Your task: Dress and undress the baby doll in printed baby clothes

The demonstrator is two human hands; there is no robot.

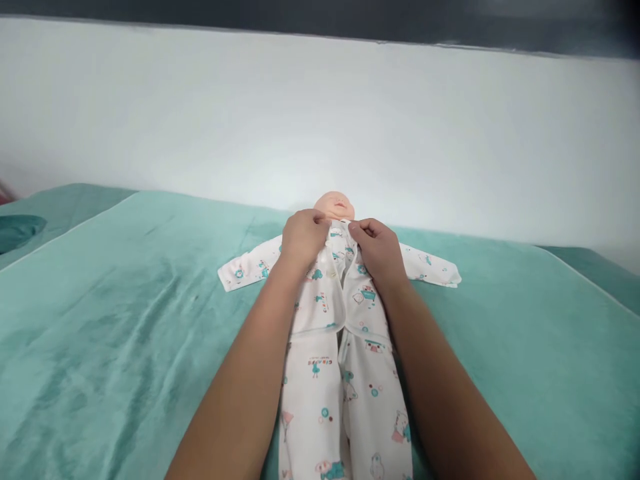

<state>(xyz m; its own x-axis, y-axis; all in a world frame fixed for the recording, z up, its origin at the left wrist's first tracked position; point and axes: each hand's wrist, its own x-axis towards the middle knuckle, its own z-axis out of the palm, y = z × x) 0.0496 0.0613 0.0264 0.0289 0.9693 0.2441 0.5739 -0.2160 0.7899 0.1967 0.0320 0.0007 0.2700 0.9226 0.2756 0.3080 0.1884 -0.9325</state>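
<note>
Doll's head (336, 203) protrudes from jacket (319, 299); left hand (303, 235) and right hand (379, 249) pinch its edges.

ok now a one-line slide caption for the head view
A doll on a green sheet, left hand and right hand at the top of its printed jacket.

Hands (304, 237) (383, 250) hide what they seemingly pinch on the jacket (316, 300); trousers (313, 400) are cropped below.
</note>
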